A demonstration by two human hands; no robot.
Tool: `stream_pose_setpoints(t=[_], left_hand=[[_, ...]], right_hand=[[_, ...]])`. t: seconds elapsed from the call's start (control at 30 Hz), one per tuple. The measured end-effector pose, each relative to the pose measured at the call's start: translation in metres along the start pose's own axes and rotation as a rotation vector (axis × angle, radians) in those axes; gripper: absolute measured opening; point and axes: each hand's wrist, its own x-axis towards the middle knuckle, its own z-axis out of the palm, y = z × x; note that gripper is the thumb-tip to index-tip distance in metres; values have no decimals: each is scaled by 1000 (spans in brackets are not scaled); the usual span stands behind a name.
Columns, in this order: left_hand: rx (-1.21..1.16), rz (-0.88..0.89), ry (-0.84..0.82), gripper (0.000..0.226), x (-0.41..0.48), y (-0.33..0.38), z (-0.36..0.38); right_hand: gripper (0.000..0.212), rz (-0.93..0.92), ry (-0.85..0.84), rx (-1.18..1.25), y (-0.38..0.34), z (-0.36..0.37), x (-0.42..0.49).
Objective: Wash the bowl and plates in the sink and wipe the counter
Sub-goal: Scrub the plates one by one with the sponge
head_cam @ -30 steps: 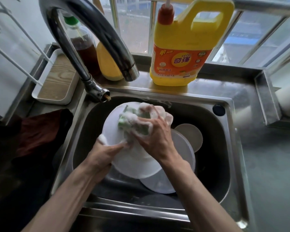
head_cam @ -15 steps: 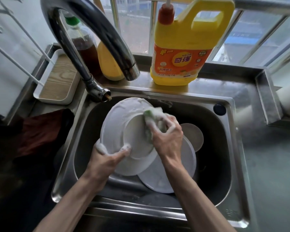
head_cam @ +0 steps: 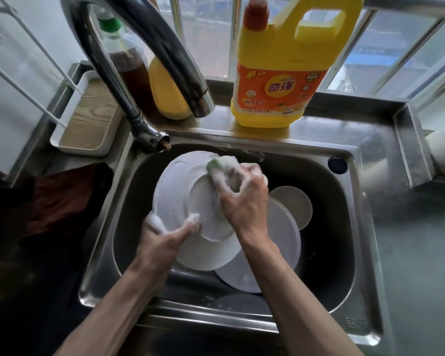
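One white plate [head_cam: 175,191] tilts bottom-up at mid-frame in the sink [head_cam: 362,253], streaked with foam. The left hand [head_cam: 162,242] holds its lower-left rim, thumb curled onto the back. The right hand [head_cam: 244,201] is clenched round a soapy green sponge [head_cam: 220,164] pressed to the plate's upper right. Another plate [head_cam: 283,232] and a smaller round dish [head_cam: 293,201] lie beneath, rightward. A faucet [head_cam: 165,47] arches at upper left; a yellow detergent jug [head_cam: 275,80] stands at top centre.
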Motion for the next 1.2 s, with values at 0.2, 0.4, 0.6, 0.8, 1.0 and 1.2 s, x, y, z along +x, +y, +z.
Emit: stream_pose_setpoints(t=[0.2,0.4,0.6,0.8,1.0,1.2], left_hand=[[-90,15,14,37,3,9,-2],[-160,-91,-87,42,0,12,-6],[-83,-218,-389,47,16,42,-17],[-98,-154,-353,52,28,37,-6],[-193,-55,-206,60,26,22,3],[-165,-59,-140,41,15,15,-1]], right_hand=[[16,319,-44,352,22,-4,2],[20,78,-43,405,15,-22,22],[47,-79,-306,150,26,-39,42],[34,-216,-268,2,5,-35,24],[26,-405,-259,-121,-9,-11,-9],[19,-326,-28,-85,2,-10,-4]])
